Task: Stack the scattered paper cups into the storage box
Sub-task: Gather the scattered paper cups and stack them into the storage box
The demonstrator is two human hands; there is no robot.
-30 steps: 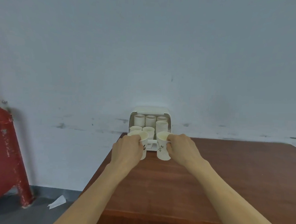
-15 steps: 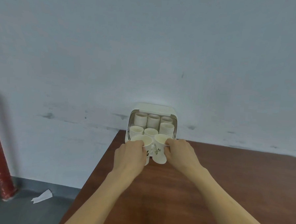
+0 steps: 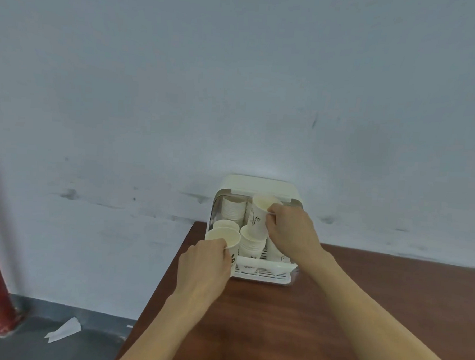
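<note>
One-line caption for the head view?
Left hand and right hand each lower a white paper cup into the cream plastic storage box.

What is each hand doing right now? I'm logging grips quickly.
Left hand: grips a paper cup at the storage box front.
Right hand: holds a raised cup.

Scuffed pale wall, brown wooden table, grey floor (paper scrap there).
</note>
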